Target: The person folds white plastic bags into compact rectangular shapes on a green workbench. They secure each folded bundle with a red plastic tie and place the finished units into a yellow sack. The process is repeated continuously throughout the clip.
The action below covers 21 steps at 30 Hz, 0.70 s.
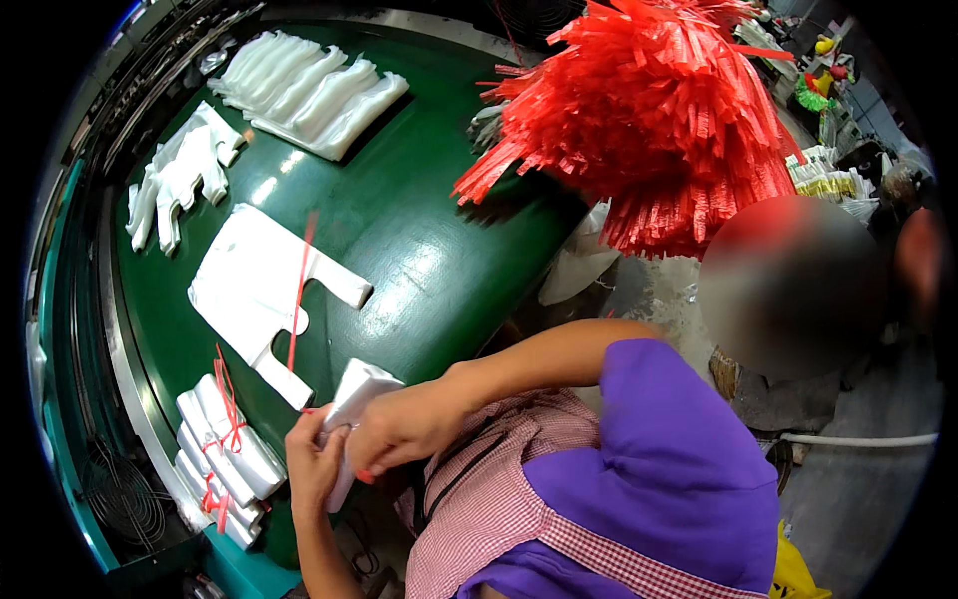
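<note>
Count on the green table (419,250): one flat stack of white handled plastic bags (254,290) with one loose red tie strip (299,290) across it; two further bag stacks (309,90) (180,175) at the far side; two tied folded bundles (235,439) (205,489); one folded bundle (349,409) in hand. One hanging mass of red tie strips (649,110).

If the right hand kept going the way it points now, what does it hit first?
The right hand points left, fingers on the folded white bag bundle. Past that, it would probably meet the left hand gripping the same bundle; depth is hard to judge.
</note>
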Each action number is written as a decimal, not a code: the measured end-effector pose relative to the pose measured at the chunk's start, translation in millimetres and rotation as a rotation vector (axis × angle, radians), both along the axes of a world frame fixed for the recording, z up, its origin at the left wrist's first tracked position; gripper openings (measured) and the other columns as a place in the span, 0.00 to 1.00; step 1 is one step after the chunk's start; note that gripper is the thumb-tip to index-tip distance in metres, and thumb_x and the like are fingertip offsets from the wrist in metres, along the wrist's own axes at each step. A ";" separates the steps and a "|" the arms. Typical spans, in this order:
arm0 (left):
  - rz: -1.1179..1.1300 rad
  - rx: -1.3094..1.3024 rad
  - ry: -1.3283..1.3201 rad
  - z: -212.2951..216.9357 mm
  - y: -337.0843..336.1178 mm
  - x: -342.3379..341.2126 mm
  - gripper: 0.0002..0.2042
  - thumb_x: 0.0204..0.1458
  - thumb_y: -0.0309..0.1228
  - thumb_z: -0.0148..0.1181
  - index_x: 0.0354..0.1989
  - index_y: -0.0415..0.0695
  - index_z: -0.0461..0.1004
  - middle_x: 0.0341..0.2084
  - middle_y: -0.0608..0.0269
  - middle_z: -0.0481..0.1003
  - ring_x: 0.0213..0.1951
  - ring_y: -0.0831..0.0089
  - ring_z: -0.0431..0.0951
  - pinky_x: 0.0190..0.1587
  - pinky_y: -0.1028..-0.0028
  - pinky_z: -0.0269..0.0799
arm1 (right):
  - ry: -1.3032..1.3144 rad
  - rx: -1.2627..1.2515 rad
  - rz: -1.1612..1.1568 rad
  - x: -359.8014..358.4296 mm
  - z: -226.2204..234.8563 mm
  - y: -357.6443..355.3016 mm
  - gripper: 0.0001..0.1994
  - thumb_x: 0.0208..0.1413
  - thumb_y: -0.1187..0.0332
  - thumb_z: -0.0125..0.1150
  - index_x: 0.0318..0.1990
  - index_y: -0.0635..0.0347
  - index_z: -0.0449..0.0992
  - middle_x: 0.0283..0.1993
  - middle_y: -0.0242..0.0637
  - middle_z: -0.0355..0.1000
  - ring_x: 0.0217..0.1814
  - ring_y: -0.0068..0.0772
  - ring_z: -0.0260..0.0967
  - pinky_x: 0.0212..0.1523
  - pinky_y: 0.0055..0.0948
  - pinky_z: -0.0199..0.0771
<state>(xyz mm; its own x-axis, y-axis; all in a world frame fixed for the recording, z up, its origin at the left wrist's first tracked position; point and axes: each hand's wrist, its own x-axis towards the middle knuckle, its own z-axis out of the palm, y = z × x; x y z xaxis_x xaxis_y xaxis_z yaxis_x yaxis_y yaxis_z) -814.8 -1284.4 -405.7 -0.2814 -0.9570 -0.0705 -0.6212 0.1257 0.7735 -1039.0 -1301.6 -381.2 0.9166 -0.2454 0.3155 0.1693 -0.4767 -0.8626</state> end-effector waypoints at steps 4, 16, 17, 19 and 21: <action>-0.163 -0.511 -0.368 -7.4 -4.7 -17.9 0.23 0.41 0.19 0.61 0.51 0.40 0.73 0.37 0.62 0.75 0.38 0.73 0.73 0.40 0.75 0.67 | -0.095 0.825 -0.276 22.5 -31.8 -34.5 0.09 0.52 0.72 0.50 0.33 0.70 0.74 0.27 0.35 0.71 0.26 0.25 0.69 0.28 0.26 0.71; 0.248 -0.044 0.567 -39.7 -0.1 0.9 0.04 0.54 0.24 0.58 0.31 0.35 0.75 0.21 0.70 0.73 0.23 0.86 0.68 0.24 0.84 0.61 | -0.097 -0.769 -0.434 28.2 -31.6 -3.4 0.08 0.42 0.66 0.61 0.23 0.62 0.73 0.40 0.43 0.66 0.47 0.39 0.66 0.27 0.36 0.74; 0.238 -0.066 0.511 -43.5 0.2 1.6 0.04 0.54 0.24 0.58 0.31 0.36 0.75 0.21 0.70 0.72 0.23 0.87 0.68 0.25 0.84 0.62 | -0.135 -0.660 -0.394 31.3 -36.5 0.8 0.05 0.43 0.70 0.59 0.22 0.62 0.72 0.36 0.43 0.68 0.37 0.37 0.68 0.24 0.33 0.71; 0.241 -0.100 0.458 -40.9 2.6 -0.9 0.04 0.54 0.24 0.58 0.30 0.37 0.74 0.21 0.72 0.72 0.23 0.87 0.67 0.26 0.84 0.62 | 0.094 -0.242 -0.313 35.6 -24.3 -12.3 0.04 0.45 0.73 0.56 0.23 0.63 0.73 0.32 0.40 0.70 0.27 0.32 0.66 0.21 0.28 0.68; 0.266 -0.026 0.505 -39.4 3.9 -0.3 0.04 0.56 0.24 0.56 0.29 0.38 0.71 0.22 0.71 0.71 0.24 0.86 0.67 0.28 0.84 0.63 | 0.188 0.392 -0.319 32.4 -16.8 -31.1 0.05 0.48 0.75 0.52 0.27 0.64 0.75 0.28 0.37 0.71 0.19 0.25 0.62 0.18 0.24 0.63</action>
